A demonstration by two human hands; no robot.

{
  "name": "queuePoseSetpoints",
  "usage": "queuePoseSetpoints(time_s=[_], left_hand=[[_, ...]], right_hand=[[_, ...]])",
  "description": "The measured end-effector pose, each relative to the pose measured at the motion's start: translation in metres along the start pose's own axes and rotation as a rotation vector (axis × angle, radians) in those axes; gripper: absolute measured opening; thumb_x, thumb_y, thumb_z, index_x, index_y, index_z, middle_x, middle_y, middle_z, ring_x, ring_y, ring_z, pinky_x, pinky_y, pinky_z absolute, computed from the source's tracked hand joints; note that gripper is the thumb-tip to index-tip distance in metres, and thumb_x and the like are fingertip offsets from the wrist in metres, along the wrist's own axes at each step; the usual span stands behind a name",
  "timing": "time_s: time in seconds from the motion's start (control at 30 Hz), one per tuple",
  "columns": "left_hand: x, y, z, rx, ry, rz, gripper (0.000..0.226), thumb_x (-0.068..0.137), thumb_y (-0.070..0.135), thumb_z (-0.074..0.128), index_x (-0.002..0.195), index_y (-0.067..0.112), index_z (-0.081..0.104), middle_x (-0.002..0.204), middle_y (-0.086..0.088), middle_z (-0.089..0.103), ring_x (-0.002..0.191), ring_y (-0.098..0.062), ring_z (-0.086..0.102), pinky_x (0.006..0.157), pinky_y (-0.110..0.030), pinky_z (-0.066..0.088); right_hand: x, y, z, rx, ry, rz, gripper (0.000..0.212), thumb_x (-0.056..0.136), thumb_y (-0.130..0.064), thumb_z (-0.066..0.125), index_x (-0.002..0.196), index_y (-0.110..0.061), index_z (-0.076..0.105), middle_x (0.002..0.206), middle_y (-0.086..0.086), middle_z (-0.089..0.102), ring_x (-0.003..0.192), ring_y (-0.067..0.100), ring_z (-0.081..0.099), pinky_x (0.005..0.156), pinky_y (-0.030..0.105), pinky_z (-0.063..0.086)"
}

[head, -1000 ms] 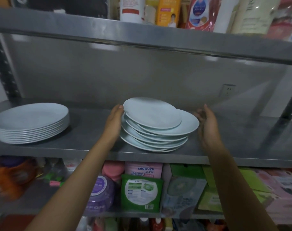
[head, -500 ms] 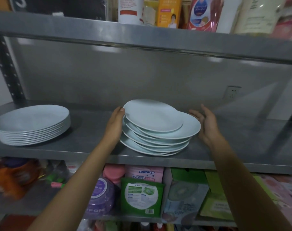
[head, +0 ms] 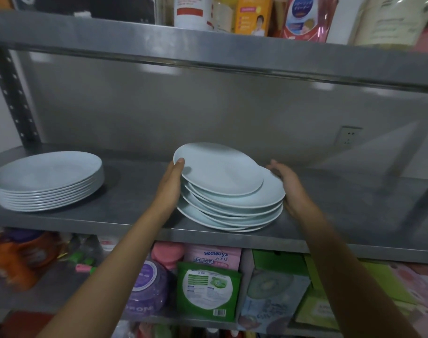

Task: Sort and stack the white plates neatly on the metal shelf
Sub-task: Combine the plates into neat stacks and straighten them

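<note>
Both hands are open and flat against the uneven stack of white plates (head: 232,203), the left hand (head: 170,186) pressing its left edge and the right hand (head: 289,189) its right edge, on the metal shelf (head: 134,206), with a neat stack (head: 47,180) well left of the left hand.
</note>
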State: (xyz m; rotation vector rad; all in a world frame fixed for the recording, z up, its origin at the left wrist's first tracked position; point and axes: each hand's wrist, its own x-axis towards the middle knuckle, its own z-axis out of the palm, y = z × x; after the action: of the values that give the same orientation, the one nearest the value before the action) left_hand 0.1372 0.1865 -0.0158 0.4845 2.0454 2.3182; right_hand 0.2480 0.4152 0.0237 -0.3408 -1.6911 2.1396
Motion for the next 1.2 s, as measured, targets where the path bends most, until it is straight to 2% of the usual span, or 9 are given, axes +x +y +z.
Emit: queuePoseSetpoints(time_s=[0.47,0.5,0.6,0.73,0.8,0.87,1.0,1.13,1.2], left_hand=[[-0.010,-0.001,0.011,-0.105,0.060,-0.055,0.059,0.085,0.062,0.040,0.130,0.028,0.054,0.125,0.004,0.064,0.117,-0.017,0.057,0.108,-0.045,0.039],[-0.009,-0.002,0.010,-0.112,0.049,-0.061,0.063,0.080,0.067,0.041,0.129,0.029,0.055,0.124,0.004,0.064,0.117,-0.017,0.058,0.108,-0.046,0.039],[0.002,-0.011,0.003,-0.111,0.033,-0.102,0.072,0.071,0.079,0.044,0.123,0.031,0.061,0.121,0.005,0.067,0.115,-0.018,0.060,0.107,-0.047,0.040],[0.019,-0.011,-0.007,-0.100,0.076,-0.044,0.083,0.069,0.085,0.048,0.127,0.028,0.056,0.134,0.000,0.059,0.126,-0.019,0.053,0.111,-0.049,0.035],[0.005,0.017,-0.002,-0.044,0.104,0.039,0.074,0.085,0.071,0.043,0.144,0.028,0.038,0.151,0.004,0.039,0.137,-0.013,0.036,0.116,-0.041,0.025],[0.002,0.029,0.001,0.008,0.111,0.106,0.061,0.097,0.052,0.037,0.151,0.026,0.025,0.155,0.009,0.028,0.138,-0.005,0.027,0.117,-0.032,0.020],[0.008,0.026,0.006,0.027,0.084,0.061,0.075,0.084,0.064,0.041,0.144,0.020,0.042,0.148,0.004,0.044,0.136,-0.012,0.040,0.117,-0.041,0.027],[-0.007,0.020,0.015,0.118,0.059,0.131,0.046,0.103,0.032,0.038,0.144,0.013,0.042,0.151,-0.001,0.039,0.139,-0.013,0.034,0.118,-0.031,0.021],[-0.011,0.015,0.015,0.152,0.046,0.160,0.044,0.103,0.030,0.038,0.144,0.013,0.043,0.151,0.000,0.039,0.139,-0.012,0.033,0.117,-0.028,0.020]], right_hand=[[0.001,0.018,0.002,-0.017,0.049,-0.036,0.043,0.093,-0.038,0.051,0.062,-0.020,0.075,0.066,0.001,0.072,0.061,0.016,0.069,0.072,0.033,0.046],[-0.001,0.018,0.002,-0.026,0.047,-0.032,0.041,0.093,-0.040,0.051,0.066,-0.021,0.076,0.067,0.000,0.072,0.063,0.015,0.069,0.073,0.033,0.046],[-0.004,0.012,0.003,-0.036,0.112,0.005,0.031,0.094,-0.042,0.050,0.110,-0.019,0.063,0.090,-0.007,0.068,0.080,0.009,0.064,0.081,0.033,0.044],[-0.011,0.011,-0.002,-0.110,0.248,-0.041,0.062,0.075,-0.055,0.060,0.119,-0.011,0.062,0.111,0.002,0.068,0.098,0.018,0.064,0.092,0.038,0.048],[-0.013,0.014,-0.003,-0.144,0.301,-0.106,0.074,0.067,-0.058,0.060,0.126,-0.013,0.060,0.126,0.004,0.063,0.113,0.020,0.059,0.104,0.044,0.042],[-0.019,0.016,0.002,-0.181,0.328,-0.135,0.066,0.075,-0.054,0.058,0.129,-0.015,0.057,0.131,0.002,0.059,0.118,0.020,0.056,0.107,0.045,0.039],[-0.022,0.024,0.008,-0.143,0.314,-0.013,0.047,0.088,-0.051,0.050,0.111,-0.015,0.069,0.105,0.001,0.072,0.098,0.023,0.067,0.096,0.042,0.049],[-0.021,0.030,0.012,-0.101,0.283,0.021,0.058,0.073,-0.063,0.050,0.098,-0.016,0.073,0.092,0.004,0.076,0.089,0.026,0.071,0.094,0.045,0.051],[-0.018,0.032,0.010,-0.084,0.286,0.015,0.060,0.071,-0.065,0.049,0.098,-0.016,0.073,0.094,0.003,0.076,0.090,0.025,0.071,0.095,0.046,0.050]])
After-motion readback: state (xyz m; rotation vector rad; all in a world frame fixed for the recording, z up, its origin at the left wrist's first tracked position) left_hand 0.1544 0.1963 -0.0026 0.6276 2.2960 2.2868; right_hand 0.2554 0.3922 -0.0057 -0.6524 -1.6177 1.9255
